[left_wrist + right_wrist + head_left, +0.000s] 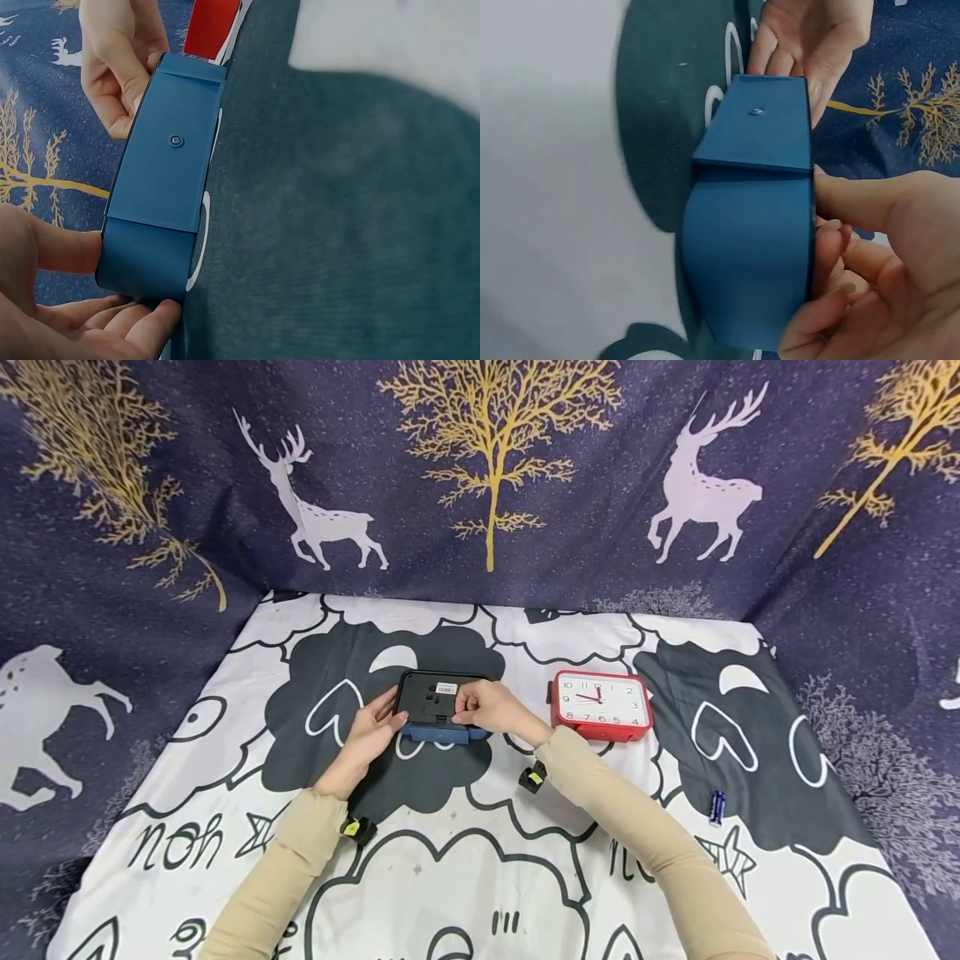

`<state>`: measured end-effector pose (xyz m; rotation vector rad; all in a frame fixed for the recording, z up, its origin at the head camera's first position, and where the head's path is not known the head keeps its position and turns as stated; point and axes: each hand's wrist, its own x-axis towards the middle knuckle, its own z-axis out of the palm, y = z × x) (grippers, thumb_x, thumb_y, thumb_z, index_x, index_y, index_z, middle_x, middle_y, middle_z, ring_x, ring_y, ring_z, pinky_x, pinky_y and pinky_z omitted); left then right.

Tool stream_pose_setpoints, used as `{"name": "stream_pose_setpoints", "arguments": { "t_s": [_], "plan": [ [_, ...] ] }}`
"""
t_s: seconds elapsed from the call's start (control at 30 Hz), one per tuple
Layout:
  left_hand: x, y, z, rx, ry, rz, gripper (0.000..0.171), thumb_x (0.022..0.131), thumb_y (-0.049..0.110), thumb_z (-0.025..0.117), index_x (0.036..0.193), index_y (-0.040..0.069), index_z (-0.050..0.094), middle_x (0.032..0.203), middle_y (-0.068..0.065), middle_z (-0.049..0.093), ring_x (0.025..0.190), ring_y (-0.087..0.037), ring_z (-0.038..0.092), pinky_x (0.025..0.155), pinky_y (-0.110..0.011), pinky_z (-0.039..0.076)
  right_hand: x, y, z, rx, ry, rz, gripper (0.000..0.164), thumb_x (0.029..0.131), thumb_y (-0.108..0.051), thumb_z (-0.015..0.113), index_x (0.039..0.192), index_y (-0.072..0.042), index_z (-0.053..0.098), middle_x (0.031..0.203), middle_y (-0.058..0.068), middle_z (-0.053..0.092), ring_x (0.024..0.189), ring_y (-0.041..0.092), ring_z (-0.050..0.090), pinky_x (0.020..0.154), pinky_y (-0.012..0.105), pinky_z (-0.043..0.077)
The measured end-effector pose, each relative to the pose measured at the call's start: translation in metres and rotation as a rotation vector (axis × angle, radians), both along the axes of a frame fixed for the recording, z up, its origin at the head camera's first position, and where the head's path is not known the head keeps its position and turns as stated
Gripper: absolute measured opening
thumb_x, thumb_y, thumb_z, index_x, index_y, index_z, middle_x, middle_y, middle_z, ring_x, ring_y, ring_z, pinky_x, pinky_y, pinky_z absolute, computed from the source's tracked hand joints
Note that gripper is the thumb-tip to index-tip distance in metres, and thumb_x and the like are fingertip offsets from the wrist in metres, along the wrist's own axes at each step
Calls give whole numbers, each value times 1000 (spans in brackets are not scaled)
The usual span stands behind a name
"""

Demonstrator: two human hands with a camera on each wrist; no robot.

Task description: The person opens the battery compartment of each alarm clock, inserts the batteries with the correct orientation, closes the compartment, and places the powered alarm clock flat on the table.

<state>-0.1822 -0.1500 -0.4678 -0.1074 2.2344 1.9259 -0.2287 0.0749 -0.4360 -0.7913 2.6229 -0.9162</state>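
Observation:
A blue clock (427, 733) lies with its black back (420, 697) turned up on the dark patch of the cloth. My left hand (369, 731) grips its left end, thumb on the back's edge and fingers along the side, as the left wrist view shows. Over the right part of the back, my right hand (491, 706) has curled fingers, its fingertips touching near a small dark slot (442, 718). Whether those fingertips pinch a small part is hidden. In the right wrist view, the blue casing (750, 240) fills the middle, with the right thumb against its back edge.
Just right of the right hand stands a red clock (603, 700), its white dial facing up. Two blue batteries (717, 807) lie side by side farther right on the patterned cloth (465, 902). A dark blue curtain (555, 560) hangs behind the table.

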Motion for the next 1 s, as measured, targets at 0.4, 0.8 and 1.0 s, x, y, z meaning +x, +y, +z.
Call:
{"name": "stream_pose_setpoints", "arguments": {
  "t_s": [0.4, 0.8, 1.0],
  "plan": [
    [0, 0, -1, -3, -5, -4, 60, 97, 1, 49, 151, -3, 25, 156, -22, 28, 144, -32, 30, 114, -40, 30, 11, 13, -9, -160, 69, 48, 6, 92, -8, 63, 90, -9, 69, 71, 1, 57, 61, 9, 47, 61, 20, 38],
    [-2, -2, 2, 30, -43, -34, 62, 98, 3, 48, 153, 2, 20, 158, -19, 23, 146, -27, 25, 115, -39, 28, 42, 18, -7, -461, -63, -532, 46, 86, 0, 53, 131, 4, 48, 126, 23, 48, 101, 29, 48, 78, 28, 40],
    [-2, -1, 5, 51, -26, -41, 61, 96, -1, 46, 152, -3, 20, 157, -22, 24, 146, -29, 25, 101, -13, 38, 50, 15, -8, -522, -236, -562, 65, 87, -5, 49, 147, 6, 27, 144, 27, 32, 123, 38, 40, 96, 43, 42]
  ]
}}
